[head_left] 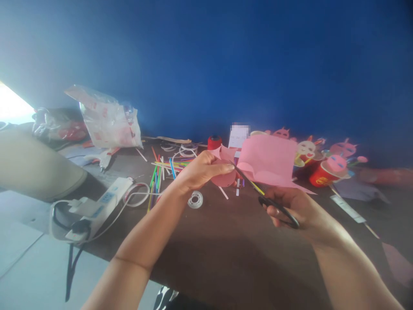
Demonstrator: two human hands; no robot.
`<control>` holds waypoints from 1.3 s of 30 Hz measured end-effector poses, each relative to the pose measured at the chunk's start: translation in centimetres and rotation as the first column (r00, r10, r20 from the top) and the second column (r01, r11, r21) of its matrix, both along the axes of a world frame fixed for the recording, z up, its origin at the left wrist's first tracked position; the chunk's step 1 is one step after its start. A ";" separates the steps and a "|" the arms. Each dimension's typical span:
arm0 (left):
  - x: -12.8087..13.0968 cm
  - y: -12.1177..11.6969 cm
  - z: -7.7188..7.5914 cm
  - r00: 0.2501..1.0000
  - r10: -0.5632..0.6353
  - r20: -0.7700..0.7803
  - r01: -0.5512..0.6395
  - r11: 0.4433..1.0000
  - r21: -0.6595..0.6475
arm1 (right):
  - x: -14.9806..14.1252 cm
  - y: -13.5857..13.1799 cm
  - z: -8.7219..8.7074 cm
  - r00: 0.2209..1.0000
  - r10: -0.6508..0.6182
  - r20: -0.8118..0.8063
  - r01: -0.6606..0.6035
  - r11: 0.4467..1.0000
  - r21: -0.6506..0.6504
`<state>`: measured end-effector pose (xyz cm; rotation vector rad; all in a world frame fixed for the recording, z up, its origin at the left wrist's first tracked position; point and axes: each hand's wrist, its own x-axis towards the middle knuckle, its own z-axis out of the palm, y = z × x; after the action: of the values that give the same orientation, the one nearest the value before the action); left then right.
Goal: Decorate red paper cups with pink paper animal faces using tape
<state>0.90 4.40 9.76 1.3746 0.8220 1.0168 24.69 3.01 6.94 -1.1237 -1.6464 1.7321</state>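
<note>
My left hand [206, 168] is closed on a piece of pink paper [225, 177], which has pointed tips along its top and a curved lower edge. In my right hand [287, 206] are scissors [251, 185] with black handles, their blades pointing up and left to the paper by my left thumb. A larger sheet of pink paper [269, 157] extends behind the scissors; whether it is joined to the held piece I cannot tell. Below my left hand a small white tape roll [195, 199] lies on the dark table [206, 245].
Several coloured sticks [158, 174], a white power strip [103, 206] with cables and a glue gun [105, 159] lie left. A plastic bag [108, 120] stands behind. At right are a red cup [324, 173], paper animal faces [306, 148] and a blurred hand [387, 175].
</note>
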 end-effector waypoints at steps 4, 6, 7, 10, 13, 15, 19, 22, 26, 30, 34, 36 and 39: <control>-0.1 0.0 0.0 1.000 0.005 -0.030 -0.005 1.000 -0.009 | 0.2 -0.1 -0.3 0.999 -0.021 0.031 0.020 0.999 0.043; -0.2 0.0 -0.1 0.999 -0.005 -0.040 0.004 1.000 -0.015 | 0.4 -0.2 -0.6 0.999 -0.044 0.024 0.042 0.997 0.072; -0.3 0.0 0.0 0.999 -0.010 -0.035 0.010 1.000 -0.014 | 0.5 -0.2 -0.7 0.998 -0.053 0.014 0.052 0.995 0.081; -0.3 -0.2 0.2 1.000 -0.025 -0.015 0.025 1.000 -0.004 | 0.8 0.0 -1.3 1.000 -0.027 0.004 0.027 0.994 0.108; -0.1 -0.4 0.6 0.999 -0.048 -0.020 0.048 0.999 -0.009 | 1.2 0.2 -1.9 0.999 0.020 0.040 -0.025 0.992 0.123; 0.0 -0.5 0.7 0.998 -0.059 -0.015 0.059 0.998 -0.012 | 1.4 0.3 -2.1 0.997 0.039 0.067 -0.047 0.990 0.133; 0.1 -0.6 0.7 0.998 -0.055 -0.020 0.055 0.998 -0.017 | 1.5 0.3 -1.9 0.994 0.053 0.095 -0.068 0.985 0.161; 0.0 -0.4 0.5 0.998 -0.065 -0.018 0.064 0.998 -0.021 | 1.3 0.2 -1.4 0.993 0.071 0.090 -0.085 0.983 0.160; -0.1 -0.3 0.4 0.993 -0.115 0.009 0.115 0.993 0.009 | 1.1 0.2 -1.0 0.992 0.083 0.096 -0.098 0.981 0.167; -0.1 -0.3 0.4 0.992 -0.129 0.006 0.128 0.992 0.016 | 1.4 0.3 -1.4 0.994 0.075 0.085 -0.087 0.987 0.138; -0.1 -0.3 0.4 0.995 -0.095 -0.002 0.095 0.995 0.013 | 1.3 0.1 -1.8 0.998 0.050 0.040 -0.055 0.991 0.125; -0.1 -0.3 0.4 0.996 -0.091 -0.004 0.091 0.996 0.004 | 1.1 0.0 -1.7 1.000 0.022 0.000 -0.022 0.992 0.125; -0.2 -0.2 0.3 0.996 -0.092 -0.022 0.092 0.996 -0.021 | 0.5 -0.2 -1.3 0.998 -0.032 -0.062 0.038 0.994 0.102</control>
<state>0.73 4.22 10.09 1.3965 0.7768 0.9208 25.21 2.85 5.61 -1.0362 -1.6498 1.6240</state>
